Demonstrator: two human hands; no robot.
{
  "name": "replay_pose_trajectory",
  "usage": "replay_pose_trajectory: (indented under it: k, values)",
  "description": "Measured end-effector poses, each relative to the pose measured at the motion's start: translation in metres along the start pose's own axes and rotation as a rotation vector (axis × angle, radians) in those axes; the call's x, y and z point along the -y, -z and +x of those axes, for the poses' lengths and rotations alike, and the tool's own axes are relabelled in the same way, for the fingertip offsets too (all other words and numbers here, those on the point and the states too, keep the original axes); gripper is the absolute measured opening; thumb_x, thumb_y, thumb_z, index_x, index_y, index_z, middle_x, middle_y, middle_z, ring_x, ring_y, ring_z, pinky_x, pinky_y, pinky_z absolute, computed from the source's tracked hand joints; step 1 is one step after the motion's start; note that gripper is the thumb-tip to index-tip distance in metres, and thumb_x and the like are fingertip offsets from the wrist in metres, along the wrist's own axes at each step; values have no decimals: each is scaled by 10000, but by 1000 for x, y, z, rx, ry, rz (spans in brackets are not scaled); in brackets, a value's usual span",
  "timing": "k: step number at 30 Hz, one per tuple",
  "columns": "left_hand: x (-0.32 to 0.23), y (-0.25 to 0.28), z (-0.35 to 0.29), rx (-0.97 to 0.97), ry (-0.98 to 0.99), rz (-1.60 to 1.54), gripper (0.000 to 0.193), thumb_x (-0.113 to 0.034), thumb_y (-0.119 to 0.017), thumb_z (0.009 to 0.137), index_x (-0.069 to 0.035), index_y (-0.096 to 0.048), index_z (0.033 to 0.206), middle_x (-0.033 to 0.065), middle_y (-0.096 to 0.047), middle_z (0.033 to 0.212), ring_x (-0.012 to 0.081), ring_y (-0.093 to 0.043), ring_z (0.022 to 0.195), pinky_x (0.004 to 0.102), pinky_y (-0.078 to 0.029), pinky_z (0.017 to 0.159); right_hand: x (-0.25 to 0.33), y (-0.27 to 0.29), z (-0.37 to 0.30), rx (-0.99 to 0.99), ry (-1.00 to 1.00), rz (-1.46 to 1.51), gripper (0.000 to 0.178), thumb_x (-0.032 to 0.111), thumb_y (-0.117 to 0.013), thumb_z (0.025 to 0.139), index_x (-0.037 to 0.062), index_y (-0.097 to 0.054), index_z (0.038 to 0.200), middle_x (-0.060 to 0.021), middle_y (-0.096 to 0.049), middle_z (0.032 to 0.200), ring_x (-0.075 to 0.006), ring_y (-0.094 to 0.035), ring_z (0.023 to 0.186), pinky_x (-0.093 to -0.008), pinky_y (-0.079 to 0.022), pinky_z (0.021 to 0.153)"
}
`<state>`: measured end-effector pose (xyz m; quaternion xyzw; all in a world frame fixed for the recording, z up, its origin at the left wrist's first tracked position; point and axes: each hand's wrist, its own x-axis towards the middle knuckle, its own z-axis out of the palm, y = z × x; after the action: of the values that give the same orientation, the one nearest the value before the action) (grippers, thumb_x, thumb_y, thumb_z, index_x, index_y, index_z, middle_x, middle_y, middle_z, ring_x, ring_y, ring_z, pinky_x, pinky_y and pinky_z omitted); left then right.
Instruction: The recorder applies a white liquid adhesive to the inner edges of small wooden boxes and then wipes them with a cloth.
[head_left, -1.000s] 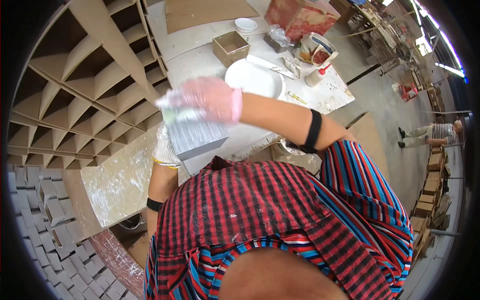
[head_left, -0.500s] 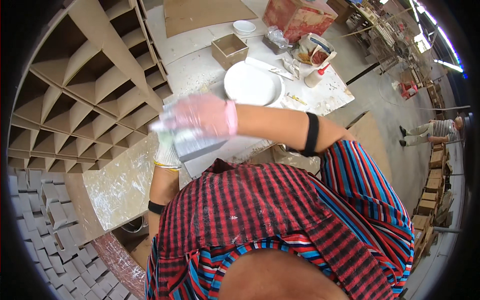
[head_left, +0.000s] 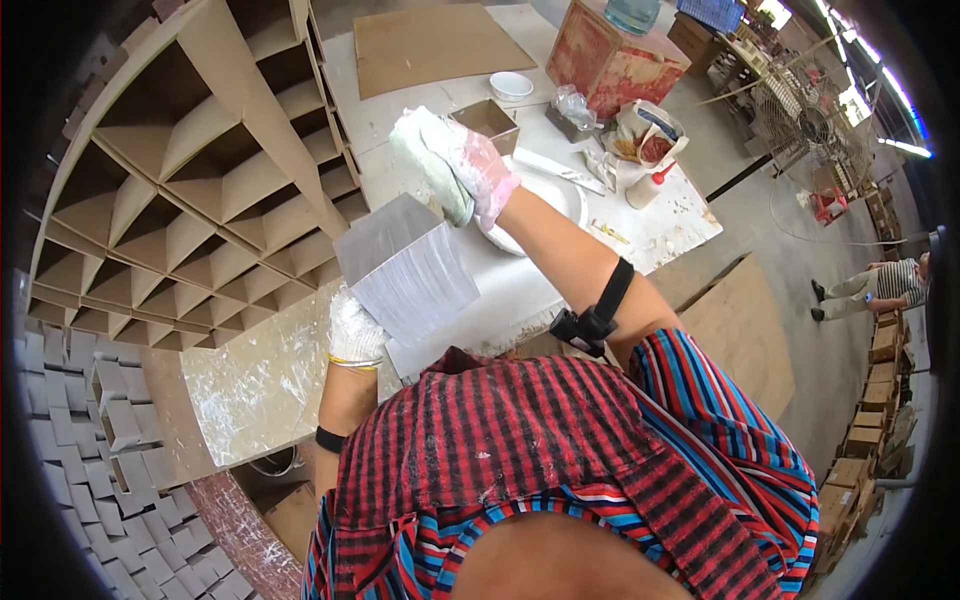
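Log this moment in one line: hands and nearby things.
left hand: at grey box, left side | right hand: gripping pale green pad | nearby: white round tray, red-tipped bottle

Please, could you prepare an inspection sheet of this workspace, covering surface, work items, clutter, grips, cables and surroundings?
Surface: white table, stained and flecked.
Job's things: grey box with streaked face; pale green pad raised clear of it.
Clutter: white basin, small white bowl, open brown box, red-capped bottle.
Left grip: white-gloved, at the grey box's side; fingers partly hidden.
Right grip: gloved, holding the pad.
Cables: thin pale line across the floor, possibly a cable.
Surroundings: compartmented brown unit at left; fan and another person at right.
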<state>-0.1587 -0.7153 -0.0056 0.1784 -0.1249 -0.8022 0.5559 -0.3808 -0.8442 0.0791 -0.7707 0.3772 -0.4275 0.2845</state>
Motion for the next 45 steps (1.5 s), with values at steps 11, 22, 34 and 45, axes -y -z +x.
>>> replay_pose_trajectory:
  k: [11,22,34,45]
  values:
    - [9,28,35,143,-338,819,385,-214,-361,955,-26,-411,1287,114,-469,1290,239,-461,1173,346,-382,988,-4,-2,-28,1,-29,101,394,246,-481,911,25,-491,1237,-71,-543,1216,-135,-519,1078,-259,-395,927]
    - [-6,-2,16,285,-84,-173,409,-267,-335,948,-52,-424,1284,119,-469,1289,270,-456,1173,386,-368,999,22,8,-69,-76,-366,277,446,326,-452,917,33,-482,1252,-104,-564,1185,-190,-551,1043,-290,-415,913]
    - [-18,-20,16,-12,0,6,453,-385,-408,932,-48,-496,1222,118,-524,1236,278,-509,1108,407,-421,951,66,12,-109,-314,-561,132,464,296,-558,854,34,-504,1233,-120,-597,1124,-180,-575,995,-285,-439,865]
    - [14,-25,-9,90,300,48,422,-374,-437,927,-57,-519,1193,112,-552,1183,262,-545,1047,388,-465,889,164,-37,-124,285,333,-537,637,320,-623,793,202,-359,1361,-96,-576,977,-273,-578,830,-381,-473,715]
